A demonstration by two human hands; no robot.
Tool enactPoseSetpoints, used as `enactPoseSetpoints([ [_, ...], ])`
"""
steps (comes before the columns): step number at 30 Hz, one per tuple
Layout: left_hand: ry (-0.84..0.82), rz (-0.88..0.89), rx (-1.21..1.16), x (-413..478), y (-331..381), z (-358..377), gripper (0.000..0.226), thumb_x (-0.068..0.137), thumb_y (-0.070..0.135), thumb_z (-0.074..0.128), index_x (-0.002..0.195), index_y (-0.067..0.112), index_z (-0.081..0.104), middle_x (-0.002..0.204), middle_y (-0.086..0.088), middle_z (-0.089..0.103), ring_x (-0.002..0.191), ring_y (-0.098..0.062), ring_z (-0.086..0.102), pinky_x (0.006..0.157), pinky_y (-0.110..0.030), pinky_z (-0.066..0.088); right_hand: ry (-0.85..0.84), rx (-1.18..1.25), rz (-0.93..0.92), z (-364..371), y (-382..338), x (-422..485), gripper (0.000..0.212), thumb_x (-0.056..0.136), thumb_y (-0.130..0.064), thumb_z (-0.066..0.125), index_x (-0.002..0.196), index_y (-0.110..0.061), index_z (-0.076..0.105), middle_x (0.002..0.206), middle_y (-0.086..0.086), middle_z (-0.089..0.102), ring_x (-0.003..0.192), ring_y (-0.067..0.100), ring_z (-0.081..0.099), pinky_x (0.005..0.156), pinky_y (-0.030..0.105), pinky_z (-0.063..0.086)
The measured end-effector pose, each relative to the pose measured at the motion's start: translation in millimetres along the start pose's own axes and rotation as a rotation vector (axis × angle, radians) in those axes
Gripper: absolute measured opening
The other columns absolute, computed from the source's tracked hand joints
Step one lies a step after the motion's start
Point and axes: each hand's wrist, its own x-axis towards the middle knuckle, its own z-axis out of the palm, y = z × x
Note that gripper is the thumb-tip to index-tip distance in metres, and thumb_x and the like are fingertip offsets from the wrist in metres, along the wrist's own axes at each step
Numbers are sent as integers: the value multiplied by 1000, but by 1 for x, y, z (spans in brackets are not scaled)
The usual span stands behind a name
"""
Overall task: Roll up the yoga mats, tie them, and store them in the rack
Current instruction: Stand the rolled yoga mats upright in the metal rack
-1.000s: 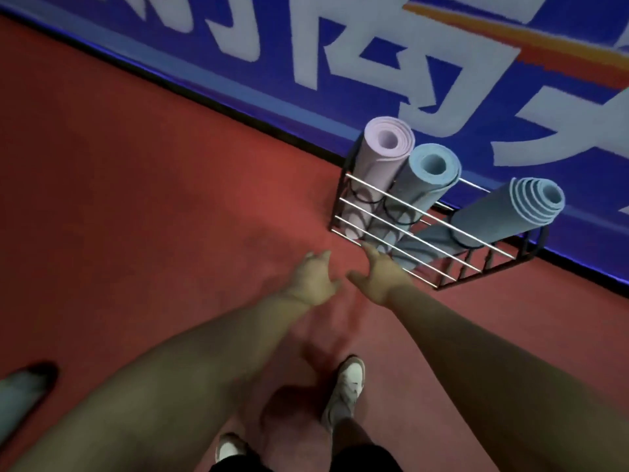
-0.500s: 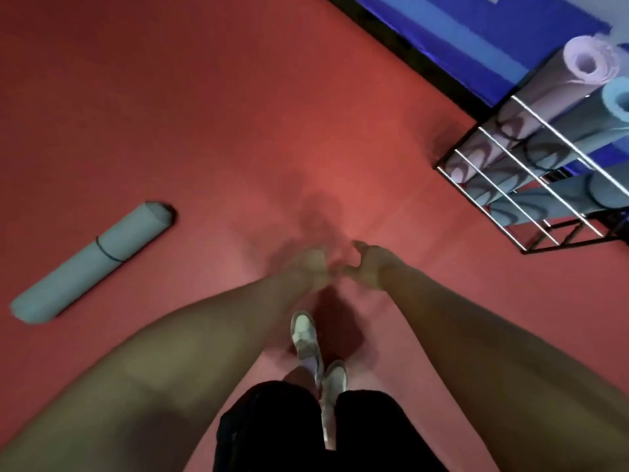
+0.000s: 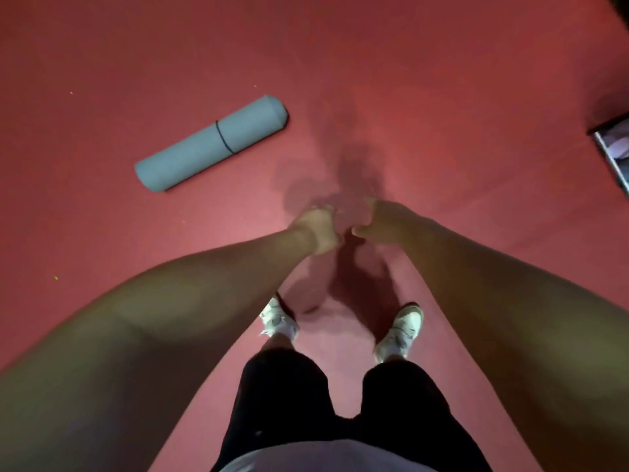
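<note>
While we stand with both arms stretched forward, the rolled mat [image 3: 211,144] lies on the red floor [image 3: 442,97] ahead and to our left, well apart from both hands. Its long axis runs diagonally, near end lower left, far end upper right, with a dark tie [image 3: 224,141] around it. Our left hand [image 3: 315,229] is nearer it; our right hand [image 3: 381,221] sits just beside the left. Both look loosely curled around nothing. A corner of the rack [image 3: 612,155] shows at the right edge. Otherwise the floor around us is bare.
</note>
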Motion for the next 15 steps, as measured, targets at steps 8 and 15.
enactPoseSetpoints([
  [8, 1, 39, 30, 20, -163, -113, 79, 84, 35, 70, 152, 18, 33, 142, -16, 46, 128, -33, 50, 100, -31, 43, 24, -17, 34, 18, -174, 76, 86, 89, -47, 67, 156, -14, 24, 142, 17, 52, 131, 31, 51, 104, 36, 45],
  [15, -1, 40, 45, 92, -220, -200, 79, 84, 38, 71, 150, 15, 35, 143, -16, 46, 130, -32, 48, 104, -32, 42, 36, 110, 108, -16, -237, 169, 74, 96, -47, 58, 153, -11, 26, 141, 16, 52, 129, 33, 51, 99, 36, 43],
])
